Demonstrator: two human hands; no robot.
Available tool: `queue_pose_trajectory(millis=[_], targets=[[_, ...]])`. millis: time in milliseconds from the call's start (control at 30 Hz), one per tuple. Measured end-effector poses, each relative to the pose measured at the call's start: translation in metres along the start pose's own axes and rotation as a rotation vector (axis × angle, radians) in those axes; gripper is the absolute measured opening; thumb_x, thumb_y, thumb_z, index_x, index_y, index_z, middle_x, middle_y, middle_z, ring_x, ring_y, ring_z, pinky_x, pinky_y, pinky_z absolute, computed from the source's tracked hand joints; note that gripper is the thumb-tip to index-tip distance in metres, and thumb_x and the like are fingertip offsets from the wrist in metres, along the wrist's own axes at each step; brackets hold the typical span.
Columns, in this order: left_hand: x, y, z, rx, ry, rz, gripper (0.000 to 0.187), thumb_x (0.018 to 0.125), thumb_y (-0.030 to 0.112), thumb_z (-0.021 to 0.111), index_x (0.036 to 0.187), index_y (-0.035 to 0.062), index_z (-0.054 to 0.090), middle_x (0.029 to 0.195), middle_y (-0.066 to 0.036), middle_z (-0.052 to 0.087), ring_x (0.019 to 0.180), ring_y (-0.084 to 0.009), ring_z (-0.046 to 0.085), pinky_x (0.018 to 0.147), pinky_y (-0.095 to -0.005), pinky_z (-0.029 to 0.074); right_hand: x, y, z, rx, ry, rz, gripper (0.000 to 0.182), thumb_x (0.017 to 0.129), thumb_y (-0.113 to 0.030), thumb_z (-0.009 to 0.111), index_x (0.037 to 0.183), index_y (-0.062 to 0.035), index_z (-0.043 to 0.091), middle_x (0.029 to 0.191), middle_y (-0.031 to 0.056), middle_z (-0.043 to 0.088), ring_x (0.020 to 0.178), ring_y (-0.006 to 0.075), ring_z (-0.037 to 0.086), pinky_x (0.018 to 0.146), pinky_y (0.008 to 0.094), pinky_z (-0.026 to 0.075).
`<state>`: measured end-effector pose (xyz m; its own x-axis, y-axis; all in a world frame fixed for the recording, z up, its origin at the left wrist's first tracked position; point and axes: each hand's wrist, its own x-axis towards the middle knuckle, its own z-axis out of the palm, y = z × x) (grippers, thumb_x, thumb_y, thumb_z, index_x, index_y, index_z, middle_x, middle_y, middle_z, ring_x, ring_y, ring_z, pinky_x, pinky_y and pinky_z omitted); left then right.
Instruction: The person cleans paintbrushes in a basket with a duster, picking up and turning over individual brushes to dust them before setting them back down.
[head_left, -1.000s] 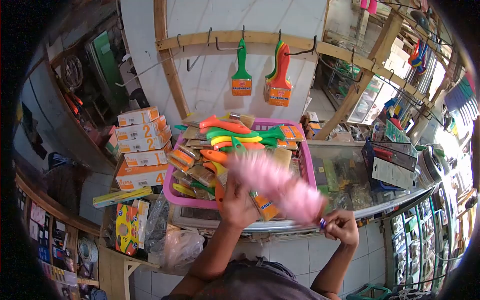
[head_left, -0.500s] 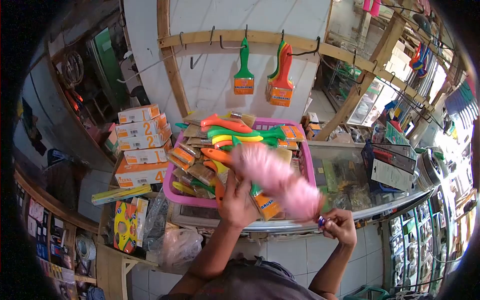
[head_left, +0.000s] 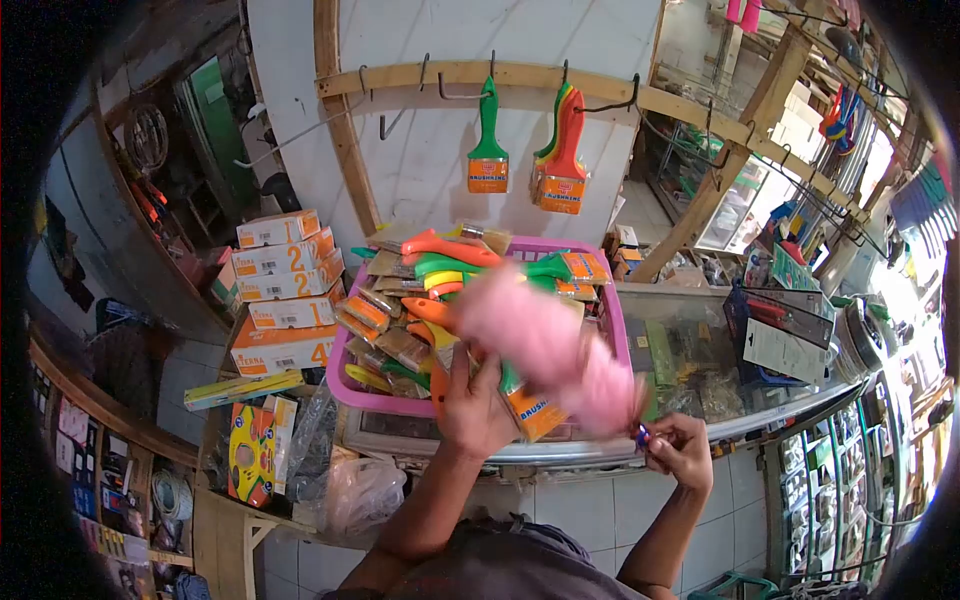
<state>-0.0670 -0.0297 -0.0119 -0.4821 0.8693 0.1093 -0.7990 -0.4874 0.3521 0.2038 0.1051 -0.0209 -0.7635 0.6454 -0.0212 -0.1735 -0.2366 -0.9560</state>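
A pink duster (head_left: pixel 545 345), smeared by motion, slants over a pink basket (head_left: pixel 625 340) heaped with paintbrushes (head_left: pixel 450 262) that have green, yellow and orange handles. My right hand (head_left: pixel 680 450) is closed round the duster's handle end at the lower right. At the basket's front edge is my left hand (head_left: pixel 480 405), fingers up and curled around part of a paintbrush with an orange label (head_left: pixel 537 413). The duster partly covers that brush and the middle of the heap.
Paintbrushes (head_left: pixel 488 140) hang from hooks on a wooden rail (head_left: pixel 520 73) behind the basket. Orange and white boxes (head_left: pixel 285 345) are stacked at left. A glass counter (head_left: pixel 700 350) holds a dark wire rack (head_left: pixel 780 335) at right. A plastic bag (head_left: pixel 365 492) lies at front left.
The pink duster has shifted slightly left and its blurred outline differs. Both hands stay in nearly the same places.
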Motion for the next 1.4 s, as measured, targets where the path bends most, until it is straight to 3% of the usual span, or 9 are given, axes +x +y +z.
queue_pose_trajectory(millis=[133,233,567,700,800,933,1067,1233,1400], targets=[[0.009,0.012,0.002,0.031,-0.525,-0.158,0.071,0.103,0.063,0.018,0.16,0.02,0.017,0.158,-0.013,0.031,0.146,-0.0333,0.03,0.116,-0.0615,0.025,0.005,-0.005,-0.016,-0.374,-0.552,-0.199,0.035,0.076,-0.018,0.088,0.094,0.0082,0.074,0.082,0.0113,0.073,0.068,0.0123,0.066,0.06,0.0255,0.051],[0.003,0.007,-0.002,-0.088,-0.415,-0.156,0.077,0.101,0.067,0.015,0.16,0.019,0.013,0.157,-0.017,0.032,0.145,-0.0348,0.032,0.115,-0.0606,0.027,-0.004,0.013,-0.021,0.005,-0.13,-0.051,0.033,0.076,-0.015,0.088,0.096,0.0071,0.075,0.086,0.0134,0.075,0.073,0.0136,0.068,0.065,0.0257,0.053],[0.0,0.001,0.0,0.093,-0.102,-0.012,0.075,0.102,0.063,0.025,0.161,0.018,0.009,0.155,-0.025,0.031,0.141,-0.038,0.037,0.111,-0.057,0.036,0.001,0.003,-0.01,-0.176,-0.073,-0.09,0.029,0.084,-0.019,0.083,0.096,0.0056,0.072,0.071,0.0048,0.067,0.055,0.0061,0.055,0.047,0.0222,0.041],[0.005,0.008,0.008,-0.034,-0.454,-0.151,0.07,0.105,0.057,0.028,0.161,0.0192,0.01,0.155,-0.022,0.034,0.142,-0.0365,0.035,0.112,-0.06,0.032,0.013,0.004,-0.012,-0.313,-0.433,-0.419,0.028,0.085,-0.018,0.081,0.095,0.0061,0.069,0.069,0.0052,0.063,0.049,0.0051,0.048,0.042,0.0225,0.033],[0.01,0.009,-0.003,0.265,-0.346,-0.176,0.07,0.104,0.061,0.019,0.16,0.0196,0.014,0.155,-0.012,0.037,0.141,-0.0268,0.038,0.114,-0.0557,0.032,0.0,-0.001,-0.004,-0.083,0.082,-0.078,0.036,0.076,-0.017,0.088,0.091,0.0104,0.071,0.082,0.0166,0.072,0.064,0.0156,0.065,0.056,0.0302,0.05],[0.003,0.009,0.006,0.013,-0.382,-0.165,0.077,0.101,0.067,0.019,0.161,0.0184,0.01,0.155,-0.018,0.034,0.14,-0.0333,0.037,0.113,-0.0572,0.032,0.004,-0.013,-0.003,-0.282,-0.612,-0.095,0.025,0.078,-0.009,0.086,0.094,0.0055,0.074,0.08,0.0093,0.072,0.071,0.0122,0.066,0.061,0.0252,0.05],[0.005,0.009,-0.012,-0.194,-0.357,-0.211,0.084,0.098,0.07,0.019,0.161,0.0152,0.008,0.156,-0.026,0.029,0.144,-0.0422,0.03,0.115,-0.0607,0.026,0.001,0.009,-0.007,-0.088,0.054,-0.059,0.031,0.073,-0.019,0.09,0.087,0.0041,0.074,0.077,0.0093,0.071,0.066,0.0087,0.064,0.053,0.0263,0.046],[0.003,0.01,0.003,-0.04,-0.408,-0.187,0.078,0.101,0.064,0.028,0.16,0.0146,0.013,0.157,-0.022,0.03,0.144,-0.0405,0.033,0.116,-0.0595,0.026,0.005,-0.007,-0.008,-0.302,-0.567,-0.24,0.031,0.075,-0.017,0.089,0.086,0.0063,0.073,0.077,0.0113,0.072,0.068,0.011,0.065,0.058,0.0261,0.049],[0.019,0.003,-0.03,0.021,-0.435,-0.19,0.071,0.104,0.059,0.023,0.16,0.0162,0.014,0.155,-0.025,0.031,0.143,-0.04,0.032,0.114,-0.0589,0.03,-0.007,-0.003,-0.005,-0.18,-0.122,-0.015,0.023,0.078,-0.008,0.086,0.087,0.0076,0.072,0.081,0.0113,0.072,0.067,0.0106,0.065,0.056,0.0243,0.048]])
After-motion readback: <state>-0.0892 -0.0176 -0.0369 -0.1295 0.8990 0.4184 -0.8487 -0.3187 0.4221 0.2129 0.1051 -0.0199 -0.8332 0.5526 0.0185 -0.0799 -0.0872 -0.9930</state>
